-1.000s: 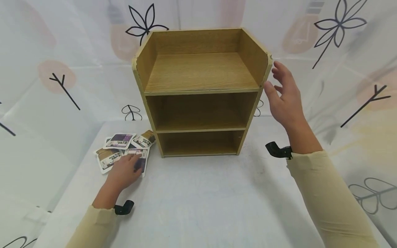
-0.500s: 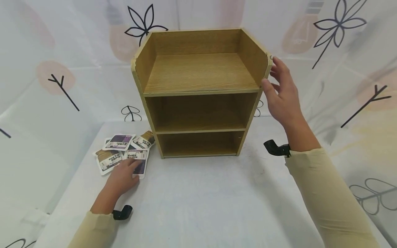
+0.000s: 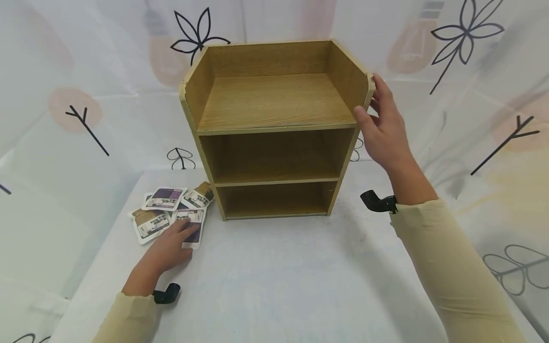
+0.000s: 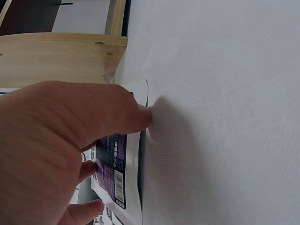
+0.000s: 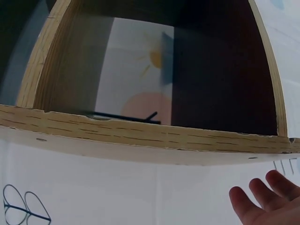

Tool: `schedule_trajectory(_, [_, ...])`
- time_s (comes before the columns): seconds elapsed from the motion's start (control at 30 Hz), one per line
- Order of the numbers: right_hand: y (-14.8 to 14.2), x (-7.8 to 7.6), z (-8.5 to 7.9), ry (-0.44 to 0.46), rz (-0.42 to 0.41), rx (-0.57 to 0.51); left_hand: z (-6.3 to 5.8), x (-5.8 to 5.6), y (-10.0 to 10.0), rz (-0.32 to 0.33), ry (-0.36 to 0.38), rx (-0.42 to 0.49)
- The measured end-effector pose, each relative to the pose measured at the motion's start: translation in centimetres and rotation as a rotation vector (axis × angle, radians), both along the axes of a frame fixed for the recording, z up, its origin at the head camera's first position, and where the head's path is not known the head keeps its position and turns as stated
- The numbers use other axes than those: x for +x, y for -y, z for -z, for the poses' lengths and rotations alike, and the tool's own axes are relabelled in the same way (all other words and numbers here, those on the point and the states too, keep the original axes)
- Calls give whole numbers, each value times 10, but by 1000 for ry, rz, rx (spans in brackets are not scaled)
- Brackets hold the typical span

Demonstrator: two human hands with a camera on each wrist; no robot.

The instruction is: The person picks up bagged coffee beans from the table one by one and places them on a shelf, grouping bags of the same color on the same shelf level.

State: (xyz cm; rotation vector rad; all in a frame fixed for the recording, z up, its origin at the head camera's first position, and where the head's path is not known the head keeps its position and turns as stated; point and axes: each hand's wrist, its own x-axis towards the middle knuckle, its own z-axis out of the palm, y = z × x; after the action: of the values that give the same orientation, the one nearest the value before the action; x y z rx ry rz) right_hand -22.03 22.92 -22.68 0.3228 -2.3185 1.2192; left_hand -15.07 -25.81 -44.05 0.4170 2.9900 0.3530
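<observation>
Several flat pouches (image 3: pixel 165 197) lie on the tabletop (image 3: pixel 274 281), just left of the wooden shelf unit (image 3: pixel 274 102), overlapping at odd angles, more a loose heap than an ordered stack, I'd judge. My left grip (image 3: pixel 169 247) rests over the nearest purple-and-white pouch (image 3: pixel 194 234), thumb and fingers apart; the thumb sits at its edge, probably because something so flat offers little else to catch. How firmly it presses, I cannot tell. My right grip (image 3: pixel 383 133) is raised beside the unit's right side panel (image 3: pixel 370 88), fingers spread, clamped on nothing; the wrist view leaves a gap at the fingertips and hides my thumb. That upright side seems a natural place to steady the unit, whose front faces me, probably for easy reach.
</observation>
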Motion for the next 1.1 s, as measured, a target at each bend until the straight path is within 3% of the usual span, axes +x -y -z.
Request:
schedule_trajectory(0.17, [0,-1,-1,12,2,5,-1,-1,2,16,24,5])
schedule_trajectory(0.57, [1,-2,5,38,-2,-2,-3,-1,5,102,-22,-49])
schedule_trajectory(0.8, [0,-3,11,-3,-29,-5,2,5,4,157,-139,-115])
schedule_trajectory(1.1, [-1,-6,7,4,-34,-14,5,7,2,315,-443,-154])
